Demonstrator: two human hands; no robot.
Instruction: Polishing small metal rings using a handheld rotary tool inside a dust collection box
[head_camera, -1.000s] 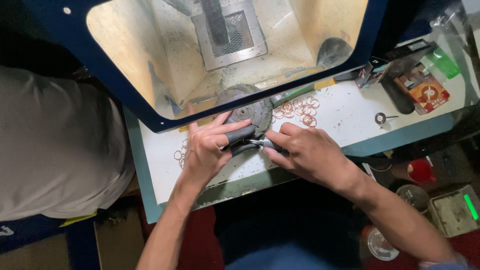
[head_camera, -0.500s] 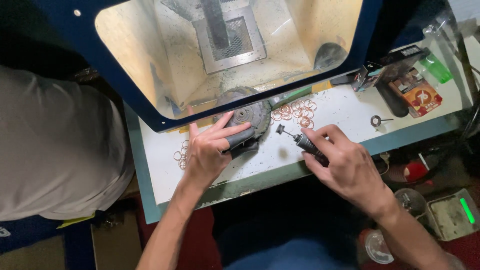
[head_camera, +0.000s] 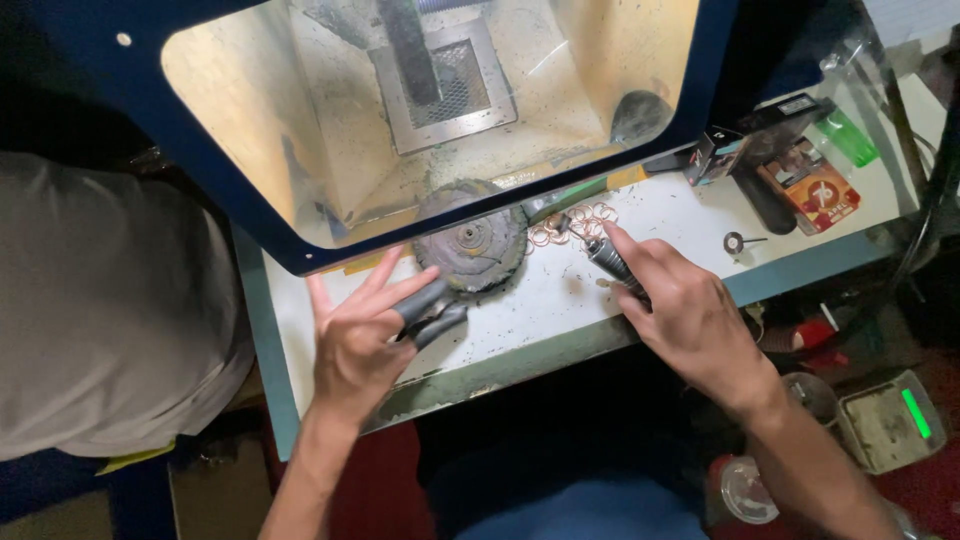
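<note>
My left hand (head_camera: 362, 335) rests on the white bench top with fingers spread, its thumb and forefinger around a dark grey handle (head_camera: 432, 310) that sticks out from a round dusty grinding wheel (head_camera: 470, 250). My right hand (head_camera: 678, 312) grips a slim black rotary handpiece (head_camera: 604, 257), forefinger laid along it, tip pointing toward a scatter of small copper-coloured rings (head_camera: 578, 222) to the right of the wheel.
A blue-framed dust hood (head_camera: 420, 110) with a lit interior and metal grille hangs over the bench's back. A person in a grey shirt (head_camera: 100, 310) stands at the left. Small boxes (head_camera: 815, 190), a green lighter and a small disc lie at the right. A scale (head_camera: 890, 420) sits lower right.
My right hand drew away from my left hand and moved right and up with the handpiece, toward the rings. My left hand stayed at the wheel's handle, fingers spreading.
</note>
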